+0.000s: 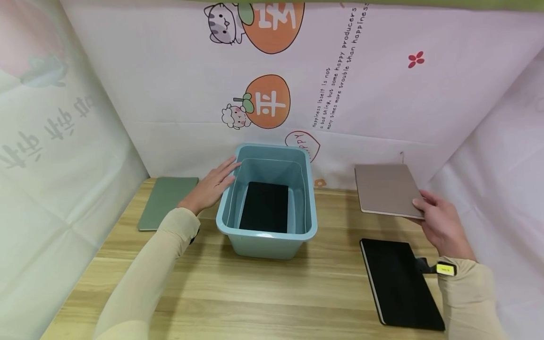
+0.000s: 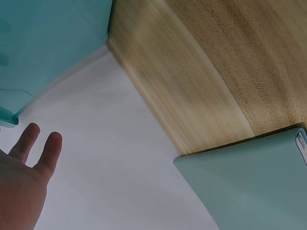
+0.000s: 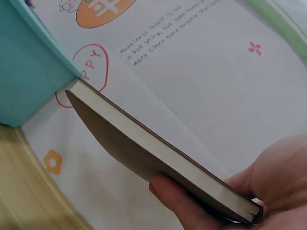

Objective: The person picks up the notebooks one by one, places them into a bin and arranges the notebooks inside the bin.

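My right hand (image 1: 444, 222) pinches a taupe notebook (image 1: 386, 189) by its near right corner, thumb on top and fingers beneath. In the right wrist view the notebook (image 3: 139, 139) shows its pale page edges and hangs above the table. My left hand (image 1: 214, 184) has its fingers straight at the left rim of a blue plastic bin (image 1: 267, 245). Inside the bin, a black notebook (image 1: 264, 208) lies flat on the bottom. From the left wrist, the hand (image 2: 24, 177) appears below the bin's rim with fingers extended.
A green notebook (image 1: 163, 203) lies on the wooden table (image 1: 238, 297) at the back left. Another black notebook (image 1: 399, 283) lies at the right, partly under the right wrist. A printed white cloth (image 1: 361, 94) hangs behind the table, with more cloth at both sides.
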{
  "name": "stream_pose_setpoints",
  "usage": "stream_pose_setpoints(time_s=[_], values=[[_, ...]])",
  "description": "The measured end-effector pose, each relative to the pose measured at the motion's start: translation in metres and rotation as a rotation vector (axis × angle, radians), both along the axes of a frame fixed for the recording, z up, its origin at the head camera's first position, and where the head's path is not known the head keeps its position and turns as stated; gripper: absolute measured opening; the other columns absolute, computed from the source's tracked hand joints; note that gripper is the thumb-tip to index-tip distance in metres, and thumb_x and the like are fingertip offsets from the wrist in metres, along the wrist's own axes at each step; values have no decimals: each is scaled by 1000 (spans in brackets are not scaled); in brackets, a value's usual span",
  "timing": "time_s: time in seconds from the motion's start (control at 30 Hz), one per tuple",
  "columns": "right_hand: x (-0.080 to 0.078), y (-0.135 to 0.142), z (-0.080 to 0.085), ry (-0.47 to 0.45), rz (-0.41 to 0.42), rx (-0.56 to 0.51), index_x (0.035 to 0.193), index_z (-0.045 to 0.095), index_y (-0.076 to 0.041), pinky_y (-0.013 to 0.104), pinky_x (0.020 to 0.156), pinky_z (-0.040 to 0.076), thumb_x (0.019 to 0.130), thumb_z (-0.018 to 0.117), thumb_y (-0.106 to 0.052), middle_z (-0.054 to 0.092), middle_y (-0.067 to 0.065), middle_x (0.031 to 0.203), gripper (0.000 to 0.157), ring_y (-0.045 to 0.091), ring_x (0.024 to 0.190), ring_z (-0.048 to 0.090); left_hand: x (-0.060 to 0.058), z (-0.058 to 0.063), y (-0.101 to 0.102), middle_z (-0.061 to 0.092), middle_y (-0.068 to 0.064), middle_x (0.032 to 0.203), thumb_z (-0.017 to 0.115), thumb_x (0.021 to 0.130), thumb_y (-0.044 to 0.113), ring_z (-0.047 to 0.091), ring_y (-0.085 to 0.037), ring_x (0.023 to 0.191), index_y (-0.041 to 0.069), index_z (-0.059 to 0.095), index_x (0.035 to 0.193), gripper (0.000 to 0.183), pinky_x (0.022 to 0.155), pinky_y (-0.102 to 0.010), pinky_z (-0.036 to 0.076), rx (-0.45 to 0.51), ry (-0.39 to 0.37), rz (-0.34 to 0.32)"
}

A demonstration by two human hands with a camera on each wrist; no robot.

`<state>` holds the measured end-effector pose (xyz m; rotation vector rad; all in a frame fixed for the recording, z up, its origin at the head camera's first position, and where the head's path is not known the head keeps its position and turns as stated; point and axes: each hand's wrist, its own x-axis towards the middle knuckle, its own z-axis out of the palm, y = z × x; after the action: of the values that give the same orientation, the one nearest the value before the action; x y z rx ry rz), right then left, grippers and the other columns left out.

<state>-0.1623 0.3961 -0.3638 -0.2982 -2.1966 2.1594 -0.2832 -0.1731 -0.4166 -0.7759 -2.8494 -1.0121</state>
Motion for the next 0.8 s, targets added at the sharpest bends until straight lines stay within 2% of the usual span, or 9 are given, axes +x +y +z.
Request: stream_pose_setpoints(time_s=[0.23,0.5,0.8], values=[[-1,-6,15,46,26,-40,163,0,-2,18,72,59,105,56,-17,44,-12,121,83,-5,91,65,-3,4,0,4,20,172,30,111,48,10,-23,162,43,22,161,52,127,-63,13,-3,6,-5],[-1,-14,29,60,52,-102,163,1,-1,19,73,59,103,60,-14,46,-10,121,86,-3,93,67,-3,6,0,3,20,172,29,110,49,9,-20,162,44,22,161,51,128,-61,13,-8,8,-7],[-3,-24,35,40,53,-70,163,2,-2,19,74,58,102,61,-16,44,-10,121,86,-3,93,65,-1,0,-1,4,21,172,29,111,48,9,-19,162,44,22,161,51,128,-61,13,9,-3,0]])
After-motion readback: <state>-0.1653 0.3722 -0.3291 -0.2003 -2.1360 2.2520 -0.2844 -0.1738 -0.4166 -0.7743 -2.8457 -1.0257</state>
